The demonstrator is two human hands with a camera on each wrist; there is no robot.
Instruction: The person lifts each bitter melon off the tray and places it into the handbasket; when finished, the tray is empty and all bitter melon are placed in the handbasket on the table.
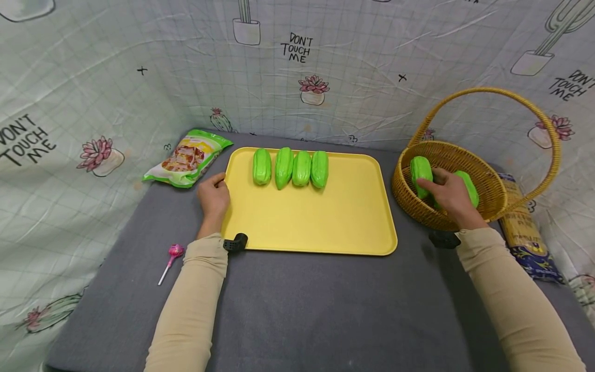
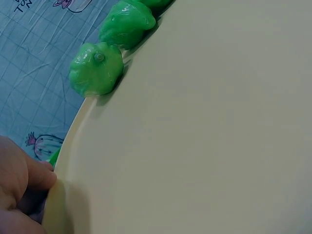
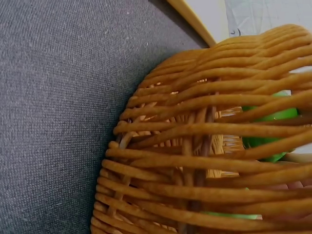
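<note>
At its left edge, a yellow tray is held by my left hand, fingers curled at the rim. Several green ridged gourds lie side by side along the tray's back edge; two of them show more closely in the left wrist view, one a pale green gourd. Inside the wicker basket, my right hand grips another green gourd between thumb and fingers. A further gourd sits behind that hand, partly hidden. In the right wrist view the basket's weave covers most of the hand.
A tall handle arches over the basket. A yellow and blue packet lies right of it. Behind my left hand is a green and white snack bag; a pink lollipop lies left of my forearm. A printed curtain surrounds the grey table.
</note>
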